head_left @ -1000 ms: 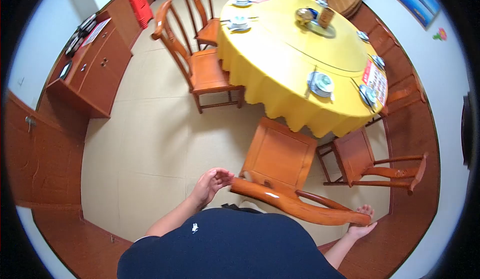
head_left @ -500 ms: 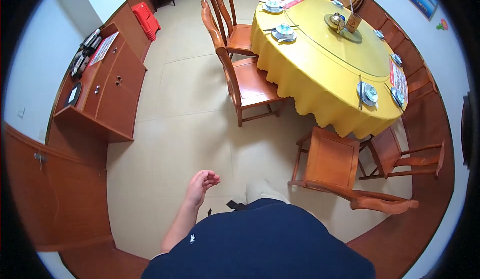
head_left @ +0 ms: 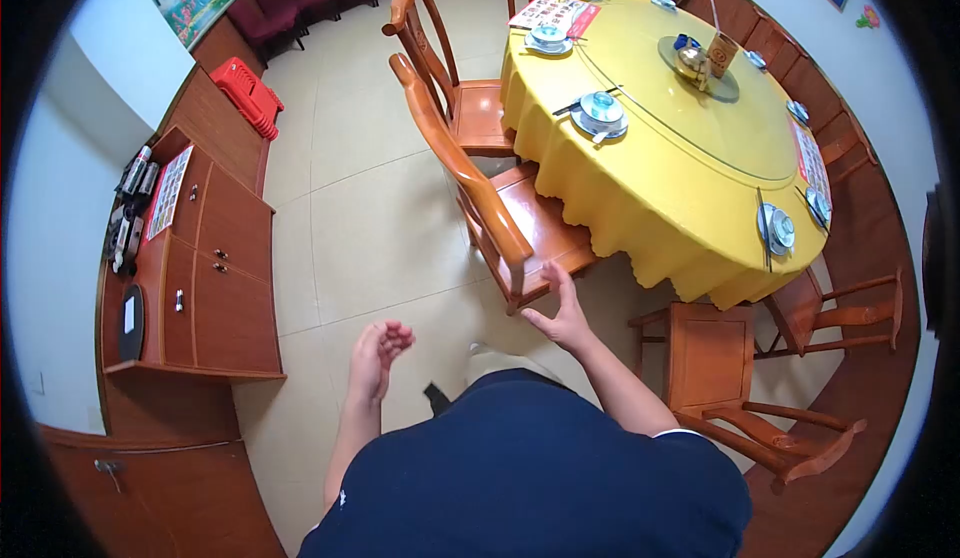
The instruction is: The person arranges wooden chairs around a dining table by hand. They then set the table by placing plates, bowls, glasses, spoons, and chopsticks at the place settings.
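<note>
My left hand [head_left: 378,360] hangs over the floor with its fingers loosely bent and nothing visible in them. My right hand [head_left: 563,316] is open, thumb and fingers apart, just short of the nearest wooden chair [head_left: 535,213]. In the view its fingertips come close to the end of that chair's curved backrest [head_left: 480,188], and I see no clear contact. The chair's seat sits partly under the hanging yellow tablecloth [head_left: 640,208] of the round table.
Bowls on plates with chopsticks, such as one setting [head_left: 602,113], ring the glass turntable [head_left: 720,148]. More wooden chairs stand at the right, one [head_left: 710,353] close by. A brown cabinet [head_left: 235,278] is at the left, with red plastic stools [head_left: 247,96] beyond it.
My right hand has come into view and reaches forward beside the chair. The chairs and table appear nearer as I have moved ahead. My left hand stays raised and empty.
</note>
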